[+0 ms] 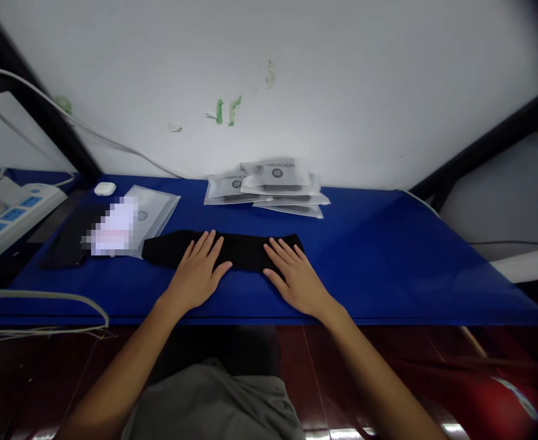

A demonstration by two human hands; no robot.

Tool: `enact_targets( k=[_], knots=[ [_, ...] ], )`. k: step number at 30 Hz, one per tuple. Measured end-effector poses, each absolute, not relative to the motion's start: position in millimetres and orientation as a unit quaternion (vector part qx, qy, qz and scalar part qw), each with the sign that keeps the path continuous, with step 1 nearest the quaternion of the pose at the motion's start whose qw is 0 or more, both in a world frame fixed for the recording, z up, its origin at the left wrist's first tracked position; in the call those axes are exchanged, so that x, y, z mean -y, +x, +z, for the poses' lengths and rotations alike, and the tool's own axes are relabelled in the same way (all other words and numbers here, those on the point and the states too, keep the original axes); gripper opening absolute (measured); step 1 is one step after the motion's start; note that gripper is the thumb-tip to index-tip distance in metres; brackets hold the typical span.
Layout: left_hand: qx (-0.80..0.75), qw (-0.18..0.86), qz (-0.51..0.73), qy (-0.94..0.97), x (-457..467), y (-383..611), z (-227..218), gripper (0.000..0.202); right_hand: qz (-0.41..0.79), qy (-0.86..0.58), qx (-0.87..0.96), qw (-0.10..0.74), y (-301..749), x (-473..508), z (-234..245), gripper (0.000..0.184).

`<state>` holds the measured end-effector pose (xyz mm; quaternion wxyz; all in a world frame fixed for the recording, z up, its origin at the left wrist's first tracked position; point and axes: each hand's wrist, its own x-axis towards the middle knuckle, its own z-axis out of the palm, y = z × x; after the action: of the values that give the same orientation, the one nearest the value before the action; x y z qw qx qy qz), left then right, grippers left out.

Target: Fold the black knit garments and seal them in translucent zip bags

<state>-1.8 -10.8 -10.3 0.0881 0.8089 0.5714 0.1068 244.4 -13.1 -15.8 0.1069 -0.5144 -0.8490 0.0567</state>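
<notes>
A black sock (241,249) lies stretched out flat across the blue table (388,256), left to right. My left hand (198,271) rests palm down on its middle-left part, fingers spread and flat. My right hand (293,275) lies palm down on the sock's right end, fingers also stretched out. Neither hand grips anything.
A pile of clear plastic bags (269,186) lies at the back by the white wall. Another clear bag (152,211) and more black fabric (70,241) lie to the left, with a small white case (104,188). A white power strip (7,211) and cables sit far left.
</notes>
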Motion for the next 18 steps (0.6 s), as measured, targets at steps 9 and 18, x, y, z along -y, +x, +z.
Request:
enact_targets(
  k=[9,18],
  knots=[
    [-0.794,-0.065,0.207,0.569,29,-36,9,0.048,0.073,-0.516,0.844,0.127,244,12,-13,0.055],
    [-0.873,0.081,0.144,0.459,32,-52,22,0.058,0.058,-0.518,0.843,0.132,244,11,-18,0.055]
  ],
)
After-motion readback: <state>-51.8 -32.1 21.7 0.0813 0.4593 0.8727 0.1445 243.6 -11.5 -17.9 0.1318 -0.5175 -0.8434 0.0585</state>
